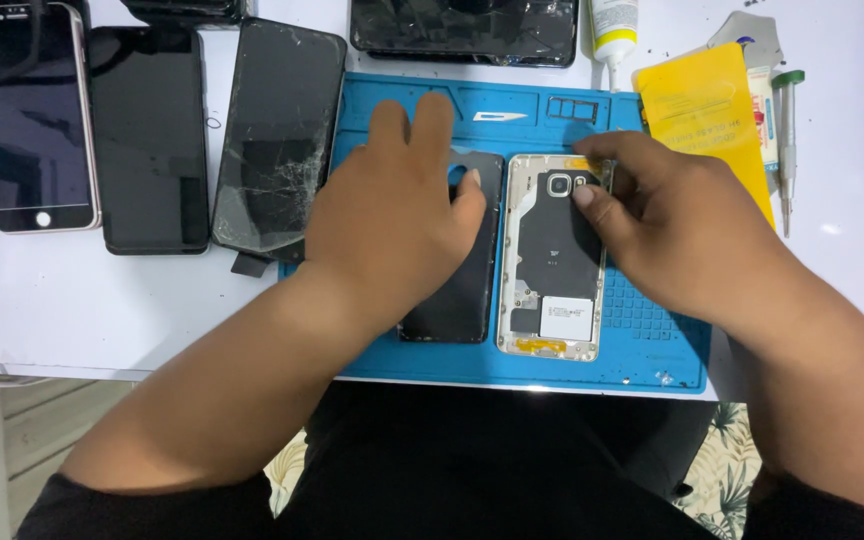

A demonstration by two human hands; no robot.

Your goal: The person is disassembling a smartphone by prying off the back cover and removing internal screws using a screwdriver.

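An opened phone (552, 258) with a gold frame lies face down on a blue work mat (592, 365), its insides showing. Beside it on the left lies its black back cover (462, 290). My left hand (392, 205) rests on that cover, fingers spread over its top end. My right hand (667, 215) touches the phone's upper right corner near the camera, thumb and forefinger pinched at the edge; whether they hold something small is hidden.
Left of the mat lie a white-framed phone (32, 120), a black phone (149, 140) and a phone with cracked glass (277, 130). A broken screen (464, 30) lies at the back. A glue tube (612, 35), yellow packet (707, 115) and screwdriver (787, 140) are at right.
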